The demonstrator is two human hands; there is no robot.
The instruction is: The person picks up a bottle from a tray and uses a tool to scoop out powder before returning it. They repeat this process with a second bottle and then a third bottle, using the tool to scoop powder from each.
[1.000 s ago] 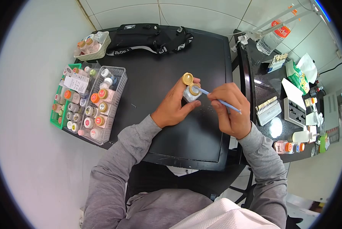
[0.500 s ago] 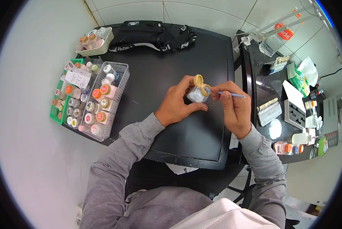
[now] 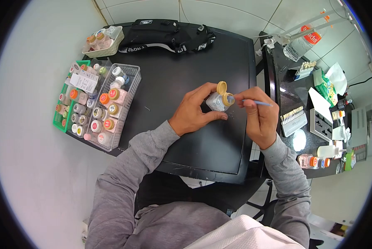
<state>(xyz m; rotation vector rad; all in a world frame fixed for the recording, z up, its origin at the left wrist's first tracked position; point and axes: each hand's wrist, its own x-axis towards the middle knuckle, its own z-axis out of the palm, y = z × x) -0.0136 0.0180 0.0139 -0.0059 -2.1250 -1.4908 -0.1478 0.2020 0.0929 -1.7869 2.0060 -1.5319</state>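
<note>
My left hand [image 3: 193,111] is closed around a small clear jar [image 3: 216,103] with whitish contents, tilted so its mouth faces right. The jar's yellow flip lid [image 3: 221,87] stands open. Between the thumb and fingers of my right hand [image 3: 261,118] is a thin blue stick-like tool [image 3: 261,103]. Its working end is at the jar's mouth, where something pale blue shows; the exact shape of that end is too small to tell. A few white specks lie on the black table [image 3: 194,153] just below the jar.
On the left stand a grey basket [image 3: 137,76] and a green basket [image 3: 60,125], both full of capped jars. A cream basket [image 3: 119,41] and a black bag [image 3: 150,37] lie at the back. The right-hand counter holds a shade guide [image 3: 294,121], a grey case [image 3: 321,124] and a water bottle [image 3: 300,46].
The jar has shifted slightly right and tilted further toward my right hand. My right hand and the blue tool have moved slightly to the right.
</note>
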